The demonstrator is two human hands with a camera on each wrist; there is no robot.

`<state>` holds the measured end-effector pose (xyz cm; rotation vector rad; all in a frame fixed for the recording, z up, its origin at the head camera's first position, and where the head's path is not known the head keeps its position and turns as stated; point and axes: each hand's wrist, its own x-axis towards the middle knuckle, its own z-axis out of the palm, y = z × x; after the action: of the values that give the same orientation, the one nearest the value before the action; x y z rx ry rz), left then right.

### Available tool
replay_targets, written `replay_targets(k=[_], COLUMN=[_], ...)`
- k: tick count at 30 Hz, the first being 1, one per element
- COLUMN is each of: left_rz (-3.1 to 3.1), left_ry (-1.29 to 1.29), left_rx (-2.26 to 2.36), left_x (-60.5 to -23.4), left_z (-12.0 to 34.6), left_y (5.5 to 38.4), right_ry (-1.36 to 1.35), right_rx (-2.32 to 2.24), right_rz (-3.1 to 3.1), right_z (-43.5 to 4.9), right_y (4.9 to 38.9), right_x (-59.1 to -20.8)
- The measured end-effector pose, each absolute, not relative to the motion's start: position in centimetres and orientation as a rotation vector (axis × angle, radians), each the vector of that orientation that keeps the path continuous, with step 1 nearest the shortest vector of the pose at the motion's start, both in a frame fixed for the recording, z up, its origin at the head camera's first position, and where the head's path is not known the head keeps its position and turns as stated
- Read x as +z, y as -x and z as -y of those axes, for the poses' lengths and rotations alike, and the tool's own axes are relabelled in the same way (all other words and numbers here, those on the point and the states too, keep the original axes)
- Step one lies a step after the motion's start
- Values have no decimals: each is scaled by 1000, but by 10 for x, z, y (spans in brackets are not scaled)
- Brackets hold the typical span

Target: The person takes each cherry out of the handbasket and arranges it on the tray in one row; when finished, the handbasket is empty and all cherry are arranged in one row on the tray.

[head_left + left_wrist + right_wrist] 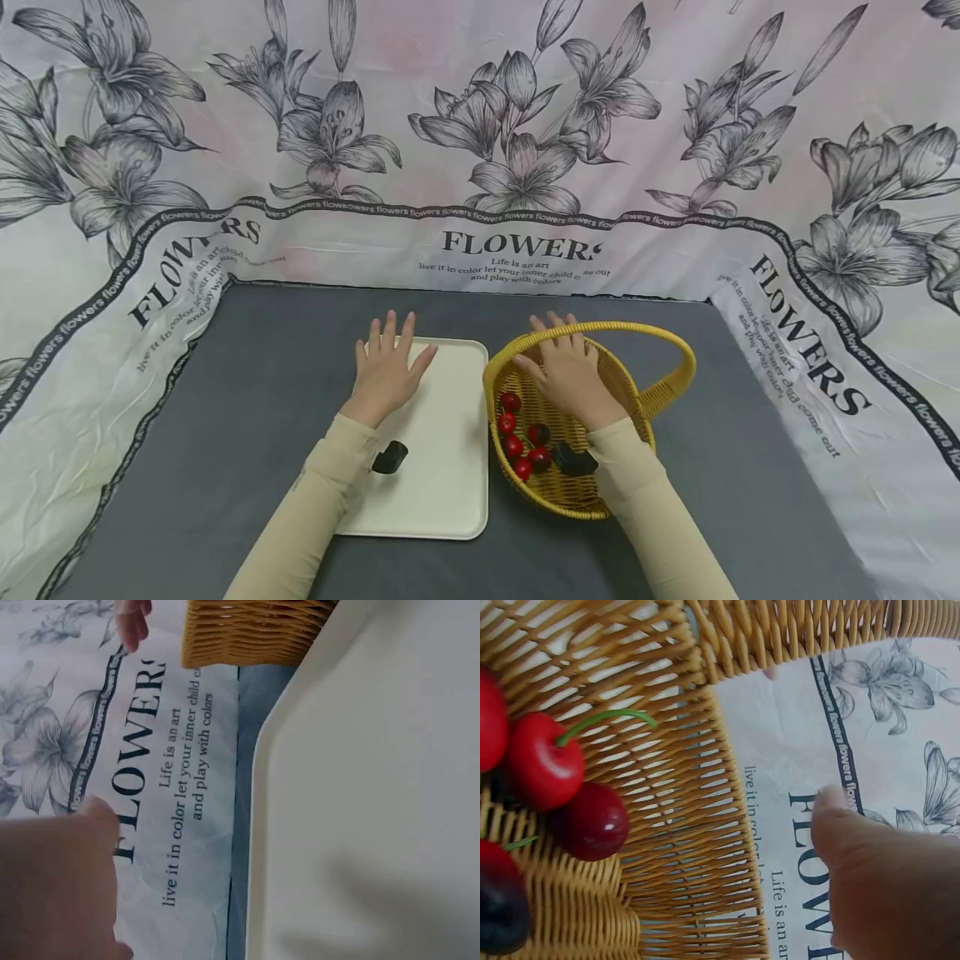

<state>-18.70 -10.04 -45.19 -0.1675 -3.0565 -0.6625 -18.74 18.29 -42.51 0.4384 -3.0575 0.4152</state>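
My left hand (385, 377) is held over the far left part of a cream tray (442, 500), its fingers spread and holding nothing. Over the yellow wicker basket (573, 508) is my right hand (572, 375), fingers extended, near the arched handle (645, 328). Several red cherries (513, 446) lie inside the basket along its left side. Closer up in the right wrist view, a bright red cherry (546, 761) with a green stem sits beside a darker cherry (591, 822). The left wrist view shows bare tray surface (375, 787) under a soft shadow.
Tray and basket stand side by side on a dark grey tabletop (225, 433). Behind and at both sides hangs a white cloth (525, 179) with flower prints and lettering. A black wrist device (390, 457) sits at the left cuff, and another (574, 459) at the right cuff.
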Motion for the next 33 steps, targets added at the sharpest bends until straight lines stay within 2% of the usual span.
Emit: replay_targets(k=[7,16,26,33], left_rz=[3063,3027,2983,2960], left_ry=[-117,-143,-60,-59], left_rx=[-685,-1072,-1353,-1323], left_x=[-475,-501,-512,-518], left_z=[136,172,183,183], left_y=[174,160,152,148], right_ry=[-903,-1210,-1201,-1199], right_rx=[440,475,430,487], right_rz=[2937,3033,3066,3114], right_z=[-192,-177,-176,-176], right_y=[188,192,187,184], right_x=[-433,-439,-446,-448])
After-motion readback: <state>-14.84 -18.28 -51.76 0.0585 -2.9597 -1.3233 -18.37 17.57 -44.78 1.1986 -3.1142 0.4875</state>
